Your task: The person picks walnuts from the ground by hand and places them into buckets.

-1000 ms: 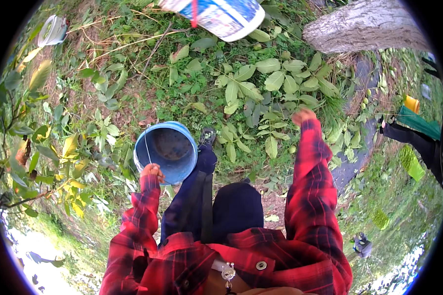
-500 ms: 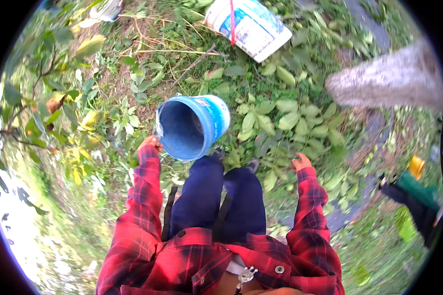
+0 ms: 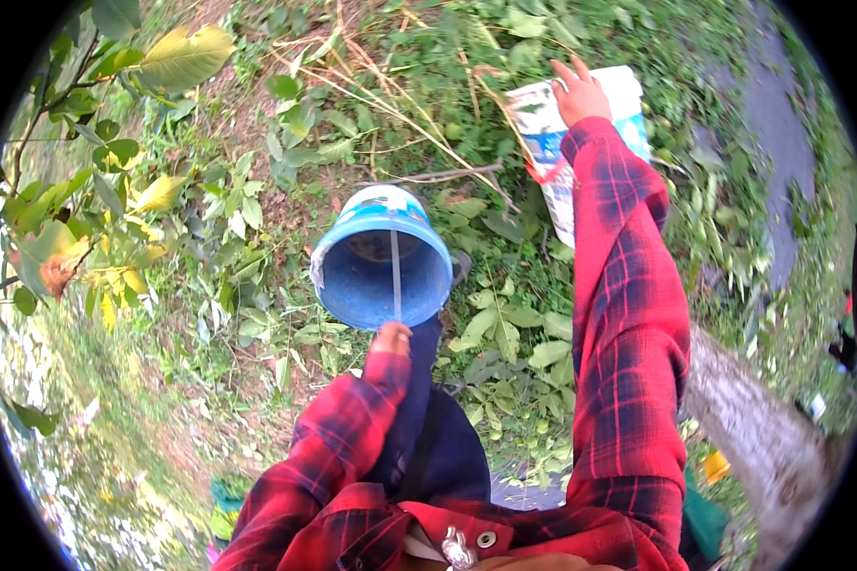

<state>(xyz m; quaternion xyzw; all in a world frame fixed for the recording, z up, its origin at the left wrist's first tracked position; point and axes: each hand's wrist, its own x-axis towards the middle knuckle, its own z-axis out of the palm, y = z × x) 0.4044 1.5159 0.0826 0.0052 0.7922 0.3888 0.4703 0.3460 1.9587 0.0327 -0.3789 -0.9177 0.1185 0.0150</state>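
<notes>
A blue bucket (image 3: 328, 276) hangs in front of my legs, its mouth tipped toward me and nothing visible inside but its bottom. My left hand (image 3: 391, 340) is closed at the near rim, on the pale strap-like handle (image 3: 396, 276) that crosses the opening. At the upper right lies a tilted white bucket (image 3: 628, 93) with blue print and a red handle or band. Over its upper part my right hand (image 3: 582, 95) reaches with fingers spread; whether it touches the bucket I cannot tell.
Grass and broad leaves (image 3: 509, 328) cover the ground. Dry stalks and a thin stick (image 3: 438, 175) lie beyond the blue bucket. A leafy branch (image 3: 57, 209) juts in at the left. A tree trunk (image 3: 752, 419) stands at the lower right, with dark ground sheeting (image 3: 781, 143) beyond.
My right arm has stretched forward to the white bucket. The blue bucket has swung to face me, with my left hand now at its near side. The view has shifted and turned.
</notes>
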